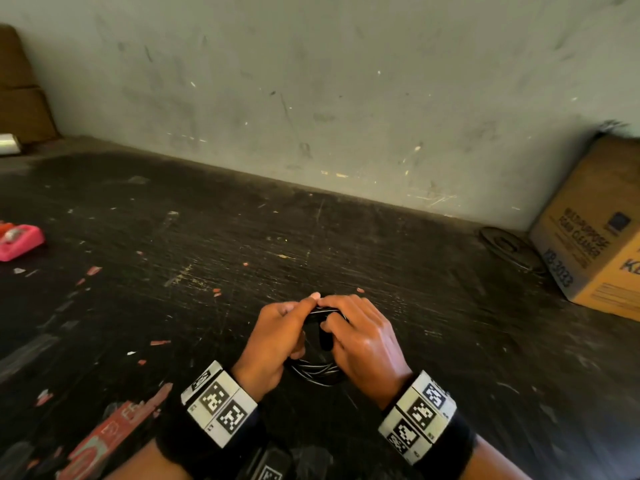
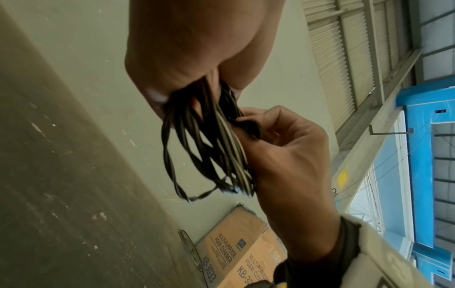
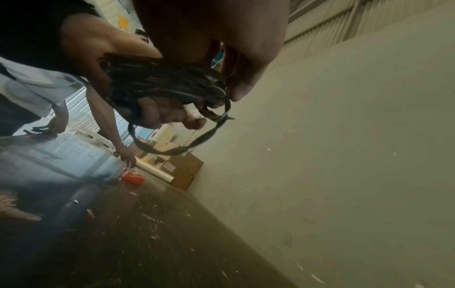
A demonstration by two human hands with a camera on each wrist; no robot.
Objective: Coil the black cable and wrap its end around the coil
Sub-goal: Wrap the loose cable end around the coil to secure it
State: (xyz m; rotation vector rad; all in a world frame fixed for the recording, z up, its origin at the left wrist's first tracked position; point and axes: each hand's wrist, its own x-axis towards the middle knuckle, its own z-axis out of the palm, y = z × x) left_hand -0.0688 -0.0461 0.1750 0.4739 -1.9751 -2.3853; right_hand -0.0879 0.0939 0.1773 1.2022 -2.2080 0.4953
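Both hands hold a black cable coil [image 1: 317, 370] of several loops just above the dark table [image 1: 173, 237], near its front centre. My left hand [image 1: 294, 313] grips one side of the coil, its fingers curled round the bundled strands [image 2: 204, 152]. My right hand [image 1: 332, 317] pinches the cable at the coil's top, its fingertips meeting the left hand's. In the right wrist view the coil [image 3: 160, 81] sits in the left hand [image 3: 160, 115], and one loose loop [image 3: 197, 144] hangs below it. I cannot make out the cable's end.
A cardboard box [image 1: 595, 244] of foam cleaner stands at the right against the wall [image 1: 311, 98], with a flat round disc [image 1: 509, 247] beside it. A pink tape dispenser [image 1: 19, 242] sits at the far left. Another person's hand [image 3: 128, 157] reaches onto the table there.
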